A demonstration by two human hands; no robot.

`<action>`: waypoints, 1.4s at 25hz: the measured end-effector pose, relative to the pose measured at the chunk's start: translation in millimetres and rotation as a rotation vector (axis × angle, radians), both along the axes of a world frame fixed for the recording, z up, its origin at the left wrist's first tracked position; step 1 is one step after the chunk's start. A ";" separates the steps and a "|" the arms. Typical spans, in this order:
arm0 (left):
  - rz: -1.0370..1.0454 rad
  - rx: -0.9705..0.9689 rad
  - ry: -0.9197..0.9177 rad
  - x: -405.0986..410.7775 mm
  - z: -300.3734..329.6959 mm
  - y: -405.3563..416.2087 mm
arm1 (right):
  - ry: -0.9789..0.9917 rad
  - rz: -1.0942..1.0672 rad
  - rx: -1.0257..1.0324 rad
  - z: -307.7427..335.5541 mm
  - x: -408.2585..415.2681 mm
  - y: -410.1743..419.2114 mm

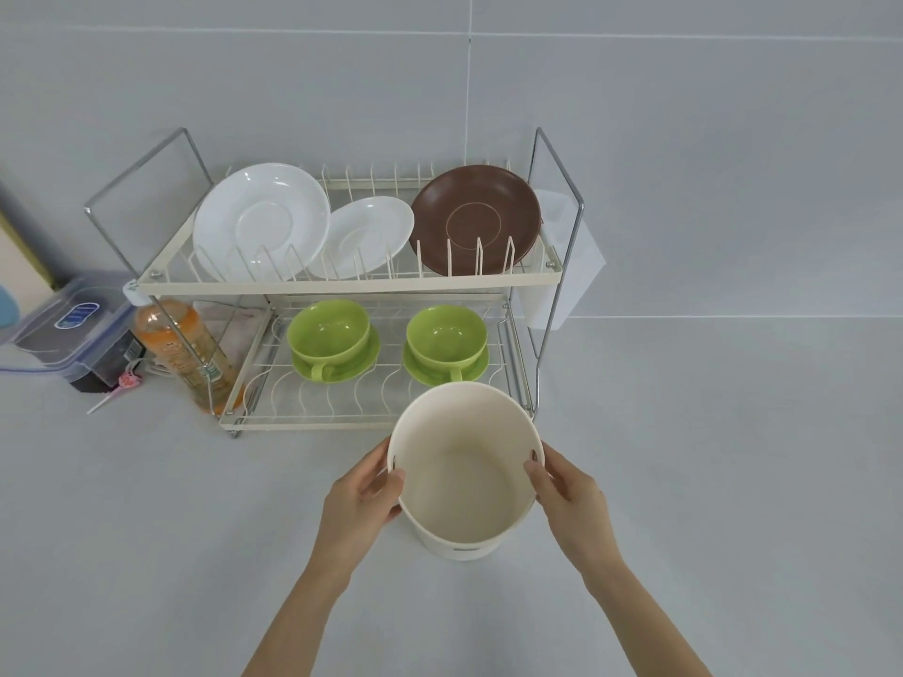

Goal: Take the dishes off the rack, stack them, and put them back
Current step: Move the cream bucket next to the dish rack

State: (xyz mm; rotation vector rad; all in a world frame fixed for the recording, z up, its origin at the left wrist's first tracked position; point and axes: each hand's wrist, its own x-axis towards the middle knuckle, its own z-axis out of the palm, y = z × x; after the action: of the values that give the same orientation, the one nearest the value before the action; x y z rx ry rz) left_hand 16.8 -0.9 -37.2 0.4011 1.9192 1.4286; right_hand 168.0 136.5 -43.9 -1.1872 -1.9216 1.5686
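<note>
At the far left, a clear lidded container (73, 329) carries a blue label whose writing is too blurred to read. Just right of it an orange bottle (188, 354) leans against the 2-tier dish rack (342, 285); its label print is illegible too. On the upper tier stand a large white plate (261, 219), a smaller white plate (364, 234) and a brown plate (476, 219). Below sit 2 green cups (327, 332) on saucers. Nearer, on the desk (146, 505), the left hand (364, 495) and right hand (569, 495) grip opposite sides of a cream bucket (464, 476) at its rim, thumbs inside. A small mark near its base is unreadable.
</note>
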 end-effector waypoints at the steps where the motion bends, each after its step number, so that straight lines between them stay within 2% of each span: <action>1: 0.003 0.007 0.009 1.7 1.1 0.1 | 0.006 -0.019 0.019 -0.5 1.8 -1.6; 9: -0.068 0.055 0.053 29.9 12.2 20.7 | 0.017 -0.060 0.068 16.5 38.5 17.9; 18: -0.094 0.096 0.047 77.3 8.3 102.9 | -0.037 -0.187 0.026 27.1 82.5 92.5; 26: -0.083 0.049 0.059 88.3 4.7 184.2 | -0.080 -0.219 0.051 26.5 81.5 174.8; 35: -0.069 -0.021 0.085 76.0 1.5 217.6 | -0.032 -0.211 0.007 17.6 65.8 213.8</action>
State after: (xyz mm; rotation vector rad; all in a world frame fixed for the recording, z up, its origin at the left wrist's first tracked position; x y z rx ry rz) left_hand 92.9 216.7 -35.7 0.5207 1.9669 1.3656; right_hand 233.8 350.3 -26.3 -1.3702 -1.7543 1.4400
